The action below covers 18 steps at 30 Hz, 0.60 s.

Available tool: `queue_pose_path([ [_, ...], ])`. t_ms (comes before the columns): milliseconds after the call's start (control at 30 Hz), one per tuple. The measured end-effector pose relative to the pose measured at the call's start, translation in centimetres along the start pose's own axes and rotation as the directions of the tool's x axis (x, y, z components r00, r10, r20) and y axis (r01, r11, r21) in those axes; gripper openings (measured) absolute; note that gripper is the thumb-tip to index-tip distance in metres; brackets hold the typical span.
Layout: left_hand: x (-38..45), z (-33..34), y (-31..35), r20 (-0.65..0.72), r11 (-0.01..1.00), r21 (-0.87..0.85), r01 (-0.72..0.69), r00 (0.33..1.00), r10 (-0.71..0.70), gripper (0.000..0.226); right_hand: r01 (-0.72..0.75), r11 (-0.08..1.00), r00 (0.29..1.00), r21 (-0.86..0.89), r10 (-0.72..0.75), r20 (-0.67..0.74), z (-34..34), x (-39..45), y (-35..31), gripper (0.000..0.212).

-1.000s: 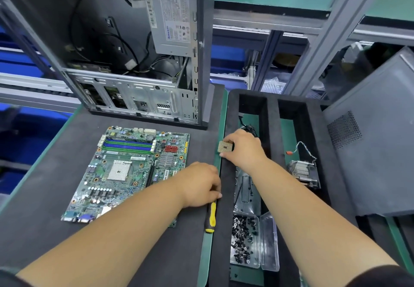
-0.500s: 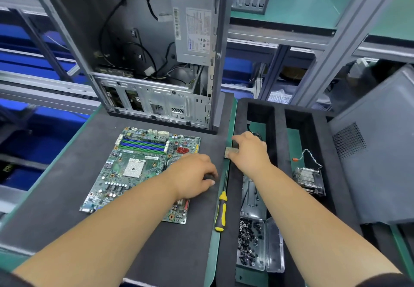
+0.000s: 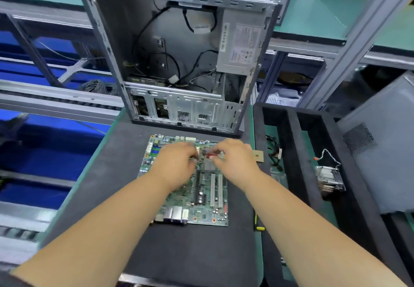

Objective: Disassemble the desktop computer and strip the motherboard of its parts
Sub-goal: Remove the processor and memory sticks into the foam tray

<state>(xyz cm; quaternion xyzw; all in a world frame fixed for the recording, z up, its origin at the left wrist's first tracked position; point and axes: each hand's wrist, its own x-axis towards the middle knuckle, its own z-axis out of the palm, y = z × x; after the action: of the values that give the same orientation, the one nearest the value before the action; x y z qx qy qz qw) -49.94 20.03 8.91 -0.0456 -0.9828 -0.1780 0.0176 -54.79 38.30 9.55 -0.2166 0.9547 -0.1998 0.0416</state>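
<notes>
The green motherboard lies flat on the black mat in front of the open computer case. Both of my hands are over the board's far half. My left hand covers the area by the blue memory slots, fingers bent down onto the board. My right hand has its fingertips at the red connectors. Motion blur hides whether either hand grips anything. The square processor chip lies by itself on the near edge of the black foam tray.
A heatsink with fan and a loose cable sit in the tray's compartments. A yellow-handled screwdriver lies between mat and tray. The grey side panel leans at the right. The case holds the power supply and cables.
My right hand has let go of the processor chip at the tray edge and moved left onto the board. My left hand left the screwdriver and went to the board's far half.
</notes>
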Motion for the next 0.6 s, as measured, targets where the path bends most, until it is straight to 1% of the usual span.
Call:
queue_pose_path([
  [100,-0.8,-0.4,-3.8,-0.021,0.981,-0.120,0.155,0.987,-0.158,0.021,0.011,0.999,0.999,0.041,-0.012,0.040,1.3,0.6,-3.2,0.016],
  [167,-1.2,-0.4,-5.6,0.015,0.962,-0.168,0.216,0.976,-0.216,0.022,0.021,0.998,0.998,0.065,-0.025,0.060,2.1,1.1,-4.7,0.015],
  [233,-1.5,-0.4,-6.7,0.048,0.948,-0.202,0.246,0.969,-0.241,0.018,0.013,0.996,0.997,0.085,-0.019,0.075,3.0,1.5,-5.8,0.016],
  [367,-2.0,-0.1,-8.1,0.083,0.929,-0.258,0.267,0.964,-0.254,0.018,-0.016,0.995,0.994,0.097,0.006,0.108,4.2,2.0,-7.2,0.015],
  [500,-2.3,0.2,-8.7,0.104,0.936,-0.276,0.220,0.975,-0.198,0.017,-0.042,0.995,0.989,0.090,0.029,0.142,4.9,2.1,-7.4,0.019],
  [600,-2.4,0.4,-8.9,0.099,0.948,-0.259,0.187,0.981,-0.167,0.019,-0.006,0.999,0.983,0.033,0.000,0.184,5.3,1.7,-7.4,0.026],
])
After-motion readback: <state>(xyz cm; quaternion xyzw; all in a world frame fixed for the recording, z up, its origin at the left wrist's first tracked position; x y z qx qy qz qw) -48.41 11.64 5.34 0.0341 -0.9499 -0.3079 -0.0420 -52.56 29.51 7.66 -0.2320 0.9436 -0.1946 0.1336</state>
